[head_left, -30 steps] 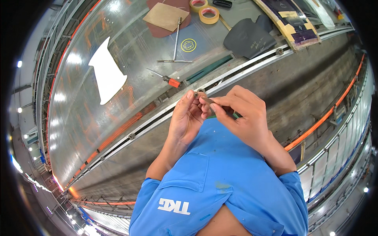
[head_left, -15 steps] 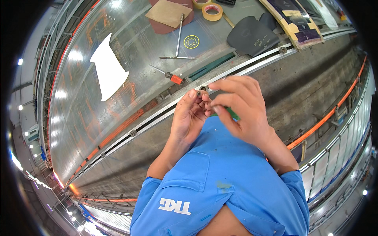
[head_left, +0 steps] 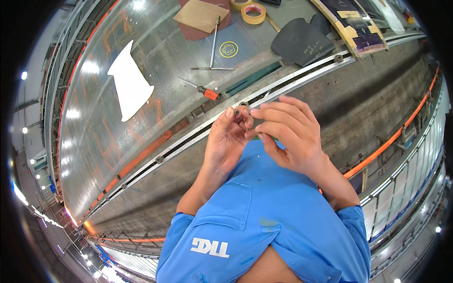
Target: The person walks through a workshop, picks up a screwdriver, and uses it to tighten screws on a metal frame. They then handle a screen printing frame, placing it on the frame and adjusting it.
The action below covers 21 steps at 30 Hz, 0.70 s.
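Your left hand (head_left: 225,137) has thumb and fingertips pinched on a small dark round piece (head_left: 237,112), just below twelve o'clock of the view's centre. Your right hand (head_left: 295,134) is at three o'clock of it, fingers partly spread, tips beside the left ones; whether they grip anything, I cannot tell. You appear to be handling the piece by fingertip; the next move likely calls for a steady left pinch and light right fingers.

From the piece, the red-handled screwdriver (head_left: 210,95) lies at ten o'clock on the metal table (head_left: 87,125), the white panel (head_left: 130,85) beyond at nine-thirty, a tape roll (head_left: 255,20) at twelve. Lamps (head_left: 24,75) shine at the far left rim.
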Motion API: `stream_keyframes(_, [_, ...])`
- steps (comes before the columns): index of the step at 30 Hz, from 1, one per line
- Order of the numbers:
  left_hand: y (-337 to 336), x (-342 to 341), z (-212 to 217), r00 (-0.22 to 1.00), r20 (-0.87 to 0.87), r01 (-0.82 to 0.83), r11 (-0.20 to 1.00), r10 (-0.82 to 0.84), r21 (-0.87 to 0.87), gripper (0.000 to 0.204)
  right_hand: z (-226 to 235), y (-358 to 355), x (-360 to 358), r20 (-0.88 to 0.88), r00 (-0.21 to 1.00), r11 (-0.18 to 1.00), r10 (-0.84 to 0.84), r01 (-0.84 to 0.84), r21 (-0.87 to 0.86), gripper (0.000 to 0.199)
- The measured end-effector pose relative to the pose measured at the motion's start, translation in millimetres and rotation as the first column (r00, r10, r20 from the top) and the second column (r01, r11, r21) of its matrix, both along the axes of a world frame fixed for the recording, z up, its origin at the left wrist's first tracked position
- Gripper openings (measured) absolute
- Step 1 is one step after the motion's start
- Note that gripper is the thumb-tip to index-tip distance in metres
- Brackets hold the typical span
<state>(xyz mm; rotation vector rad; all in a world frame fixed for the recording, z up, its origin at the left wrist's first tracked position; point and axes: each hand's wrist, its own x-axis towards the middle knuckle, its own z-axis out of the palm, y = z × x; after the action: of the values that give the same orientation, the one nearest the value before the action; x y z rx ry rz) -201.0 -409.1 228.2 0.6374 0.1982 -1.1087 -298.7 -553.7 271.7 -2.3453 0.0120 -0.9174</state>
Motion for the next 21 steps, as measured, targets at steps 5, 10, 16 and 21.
stream_keyframes(5, [0.1, -2.1, 6.5, 0.999, 0.036, -0.027, 0.999, 0.028, -0.030, 0.025, -5.9, 1.5, -1.7, -0.059, 0.995, 0.994, -0.075, 0.079, 0.072, 0.014])
stream_keyframes(10, [-0.6, -4.1, 9.9, 0.998, 0.064, -0.027, 0.999, 0.028, -0.023, 0.025, -8.8, 6.4, 0.0, -0.078, 0.995, 0.984, -0.065, 0.077, 0.163, 0.013])
stream_keyframes(16, [-0.2, -4.8, 8.5, 0.996, 0.085, -0.042, 0.999, 0.043, -0.011, 0.023, -8.4, 8.4, 1.1, -0.070, 0.996, 0.978, -0.052, 0.065, 0.197, 0.015])
stream_keyframes(21, [-0.6, -4.6, 9.4, 0.995, 0.090, -0.047, 0.999, 0.048, -0.011, 0.022, -8.8, 7.7, 0.8, -0.083, 0.996, 0.980, -0.045, 0.060, 0.188, 0.016])
